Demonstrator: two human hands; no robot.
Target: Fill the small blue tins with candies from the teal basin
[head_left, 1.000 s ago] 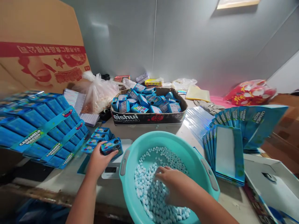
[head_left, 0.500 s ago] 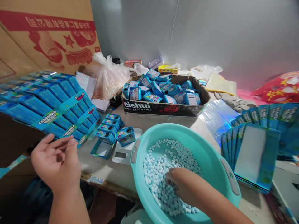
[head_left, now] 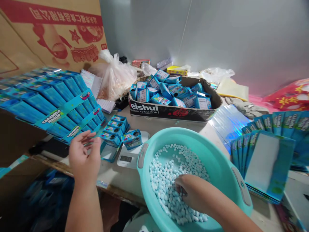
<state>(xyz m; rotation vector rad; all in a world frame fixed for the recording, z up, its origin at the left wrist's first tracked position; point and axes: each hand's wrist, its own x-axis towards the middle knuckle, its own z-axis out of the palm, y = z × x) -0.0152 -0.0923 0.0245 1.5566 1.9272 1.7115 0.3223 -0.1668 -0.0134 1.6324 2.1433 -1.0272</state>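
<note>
A teal plastic basin point(head_left: 212, 158) at the table's front edge holds many small white-blue candies point(head_left: 169, 174). My right hand point(head_left: 193, 195) is sunk into the candies with its fingers curled; whether it grips any is hidden. My left hand point(head_left: 84, 158) hovers empty, fingers apart, above the table edge, just left of a small blue candy box point(head_left: 131, 139) that stands on a white scale point(head_left: 129, 155). A short row of similar small blue boxes point(head_left: 116, 127) lies behind it.
Fanned blue flat cartons point(head_left: 45, 100) rest at the left, more blue flat cartons point(head_left: 270, 151) at the right. A cardboard tray point(head_left: 173, 112) of filled blue boxes sits behind the basin, with a plastic bag point(head_left: 116, 79) beside it. A large brown carton point(head_left: 48, 35) leans at the back left.
My left hand let go of the small blue box on the scale, pulled back to the left and has come partway back. My right hand stays in the candies. The view shifted left.
</note>
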